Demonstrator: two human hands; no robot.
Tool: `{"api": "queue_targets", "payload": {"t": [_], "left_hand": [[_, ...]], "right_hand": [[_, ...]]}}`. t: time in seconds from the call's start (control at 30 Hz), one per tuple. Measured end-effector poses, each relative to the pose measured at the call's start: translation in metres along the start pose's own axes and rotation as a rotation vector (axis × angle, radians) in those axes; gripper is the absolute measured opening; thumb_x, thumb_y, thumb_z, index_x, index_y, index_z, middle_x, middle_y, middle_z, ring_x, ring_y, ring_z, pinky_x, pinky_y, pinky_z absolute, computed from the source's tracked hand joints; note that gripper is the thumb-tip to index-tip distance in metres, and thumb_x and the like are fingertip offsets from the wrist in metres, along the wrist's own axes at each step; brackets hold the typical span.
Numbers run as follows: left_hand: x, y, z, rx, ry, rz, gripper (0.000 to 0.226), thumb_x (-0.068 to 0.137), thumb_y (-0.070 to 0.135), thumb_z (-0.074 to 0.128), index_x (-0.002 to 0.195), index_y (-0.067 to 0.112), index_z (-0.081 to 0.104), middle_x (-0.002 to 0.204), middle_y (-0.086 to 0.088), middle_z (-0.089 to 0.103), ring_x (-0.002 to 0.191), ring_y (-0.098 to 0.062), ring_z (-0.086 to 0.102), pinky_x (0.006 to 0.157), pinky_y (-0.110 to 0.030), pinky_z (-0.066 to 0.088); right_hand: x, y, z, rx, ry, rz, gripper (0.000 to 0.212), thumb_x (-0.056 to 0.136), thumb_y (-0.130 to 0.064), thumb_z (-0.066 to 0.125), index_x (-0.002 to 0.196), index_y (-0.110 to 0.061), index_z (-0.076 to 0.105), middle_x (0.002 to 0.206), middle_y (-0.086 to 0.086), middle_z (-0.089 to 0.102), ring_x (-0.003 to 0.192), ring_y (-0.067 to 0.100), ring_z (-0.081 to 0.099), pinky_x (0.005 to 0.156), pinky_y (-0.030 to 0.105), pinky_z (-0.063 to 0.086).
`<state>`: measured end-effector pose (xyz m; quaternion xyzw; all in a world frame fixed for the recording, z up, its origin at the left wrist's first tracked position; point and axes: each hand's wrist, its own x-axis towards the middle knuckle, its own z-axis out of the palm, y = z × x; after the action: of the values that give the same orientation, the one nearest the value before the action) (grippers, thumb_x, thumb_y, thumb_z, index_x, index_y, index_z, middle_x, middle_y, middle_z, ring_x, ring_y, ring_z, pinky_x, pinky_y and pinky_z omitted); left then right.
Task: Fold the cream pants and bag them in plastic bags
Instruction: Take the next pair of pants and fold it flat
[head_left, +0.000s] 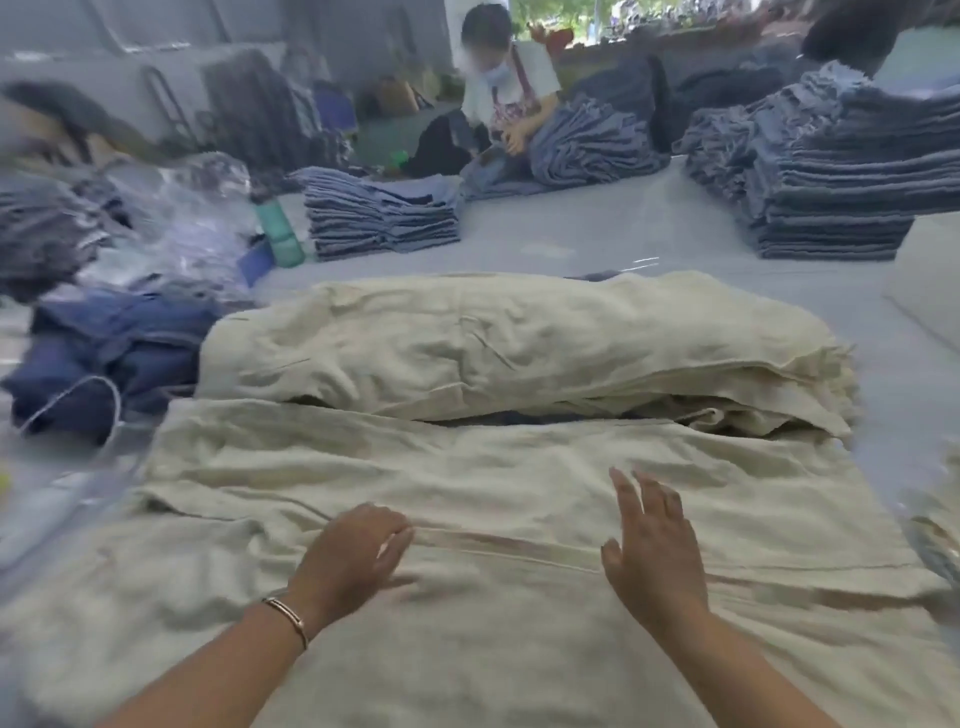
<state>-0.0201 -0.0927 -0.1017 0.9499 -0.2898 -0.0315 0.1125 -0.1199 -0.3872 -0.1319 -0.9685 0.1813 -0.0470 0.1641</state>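
Cream pants (467, 597): spread flat across the near part of the desk (597, 244), wrinkled, a long seam running left to right under both hands.
Left hand (348, 556): fingers straight and spread, palm down, resting on the pants just left of centre; grips nothing. Thin bracelet (285, 616) at the wrist.
Right hand (652, 540): fingers straight and spread wide, palm down over the pants; motion blur, cannot tell whether it touches the cloth. Holds nothing.
Cream pile (519, 343): more cream pants heaped just behind the spread pair, edges touching it, layered at the right end.
Plastic bags (176, 223): clear, crumpled heap at far left on the desk.
Green bottle (278, 228): beside the bags, tilted.
Dark blue garments (114, 348): bundled at left, near the cream pile.
Folded denim stacks: one at centre back (382, 218), a taller one at right (841, 176).
Other person (511, 88): far side of the desk, hands on a denim bundle (587, 145).
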Motion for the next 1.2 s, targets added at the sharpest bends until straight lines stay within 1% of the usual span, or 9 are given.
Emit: {"api": "queue_targets", "payload": {"t": [0.1, 0.23, 0.33, 0.43, 0.5, 0.63, 0.8, 1.0, 1.2], "left_hand": [[-0.033, -0.072, -0.035, 0.105, 0.023, -0.182, 0.067, 0.084, 0.055, 0.013, 0.100, 0.020, 0.067, 0.100, 0.002, 0.066, 0.100, -0.020, 0.057, 0.089, -0.034, 0.041], [-0.062, -0.157, -0.063, 0.132, 0.091, -0.434, 0.032, 0.098, 0.039, 0.038, 0.099, 0.023, 0.066, 0.103, 0.003, 0.065, 0.101, -0.019, 0.058, 0.085, -0.033, 0.042], [-0.060, -0.206, -0.067, 0.100, 0.094, -0.536, 0.022, 0.097, 0.034, 0.046, 0.103, 0.022, 0.064, 0.109, 0.006, 0.063, 0.105, -0.017, 0.057, 0.087, -0.031, 0.043], [-0.042, -0.248, -0.065, 0.111, 0.101, -0.498, 0.020, 0.096, 0.032, 0.049, 0.103, 0.022, 0.064, 0.110, 0.006, 0.062, 0.108, -0.018, 0.055, 0.088, -0.033, 0.043], [-0.024, -0.274, -0.063, 0.166, 0.126, -0.442, 0.020, 0.094, 0.032, 0.050, 0.104, 0.023, 0.065, 0.111, 0.006, 0.061, 0.108, -0.019, 0.052, 0.088, -0.034, 0.042], [0.021, -0.328, -0.066, 0.231, 0.241, -0.262, 0.026, 0.088, 0.025, 0.056, 0.110, 0.016, 0.065, 0.122, -0.003, 0.059, 0.113, -0.027, 0.052, 0.097, -0.039, 0.038], [0.074, -0.388, -0.074, 0.291, 0.167, -0.178, 0.052, 0.085, 0.026, 0.058, 0.136, 0.017, 0.049, 0.141, -0.003, 0.047, 0.133, -0.022, 0.039, 0.113, -0.038, 0.024], [0.111, -0.426, -0.084, 0.349, 0.065, -0.029, 0.050, 0.079, 0.043, 0.068, 0.126, 0.035, 0.054, 0.109, 0.006, 0.066, 0.102, -0.021, 0.060, 0.095, -0.039, 0.039], [0.112, -0.420, -0.100, 0.322, 0.087, -0.006, 0.020, 0.079, 0.037, 0.067, 0.095, 0.031, 0.056, 0.090, 0.008, 0.065, 0.090, -0.020, 0.060, 0.076, -0.034, 0.031]], "right_hand": [[0.004, -0.048, 0.018, 0.048, -0.009, -0.100, 0.078, 0.080, -0.016, 0.061, 0.150, -0.017, 0.026, 0.153, 0.007, 0.028, 0.138, 0.029, 0.027, 0.112, 0.041, 0.030], [0.007, -0.109, 0.045, 0.050, -0.056, -0.202, 0.076, 0.079, -0.014, 0.065, 0.148, -0.014, 0.032, 0.151, 0.006, 0.033, 0.135, 0.029, 0.031, 0.109, 0.041, 0.034], [0.017, -0.163, 0.063, 0.076, -0.085, -0.297, 0.073, 0.074, -0.007, 0.067, 0.142, -0.010, 0.042, 0.143, 0.007, 0.045, 0.127, 0.032, 0.042, 0.098, 0.041, 0.042], [0.030, -0.217, 0.084, 0.080, -0.015, -0.364, 0.060, 0.063, -0.001, 0.077, 0.121, -0.006, 0.062, 0.115, 0.008, 0.066, 0.102, 0.033, 0.061, 0.081, 0.046, 0.049], [0.041, -0.251, 0.098, 0.064, 0.035, -0.344, 0.044, 0.068, -0.006, 0.077, 0.110, -0.012, 0.066, 0.104, 0.001, 0.068, 0.098, 0.029, 0.064, 0.087, 0.046, 0.043], [0.084, -0.303, 0.129, 0.025, -0.001, -0.271, 0.027, 0.094, -0.028, 0.048, 0.121, -0.032, 0.052, 0.121, -0.017, 0.056, 0.121, 0.010, 0.045, 0.102, 0.031, 0.017], [0.131, -0.323, 0.144, 0.008, 0.002, -0.099, 0.035, 0.093, -0.023, 0.047, 0.128, -0.027, 0.048, 0.135, -0.010, 0.046, 0.126, 0.015, 0.039, 0.097, 0.032, 0.031], [0.170, -0.290, 0.136, -0.169, -0.063, 0.065, 0.040, 0.086, -0.012, 0.045, 0.124, -0.023, 0.048, 0.129, -0.005, 0.048, 0.124, 0.017, 0.040, 0.092, 0.032, 0.037], [0.183, -0.266, 0.125, -0.300, -0.086, 0.020, 0.024, 0.091, -0.024, 0.049, 0.113, -0.032, 0.055, 0.116, -0.008, 0.056, 0.115, 0.017, 0.048, 0.101, 0.035, 0.029]]}}
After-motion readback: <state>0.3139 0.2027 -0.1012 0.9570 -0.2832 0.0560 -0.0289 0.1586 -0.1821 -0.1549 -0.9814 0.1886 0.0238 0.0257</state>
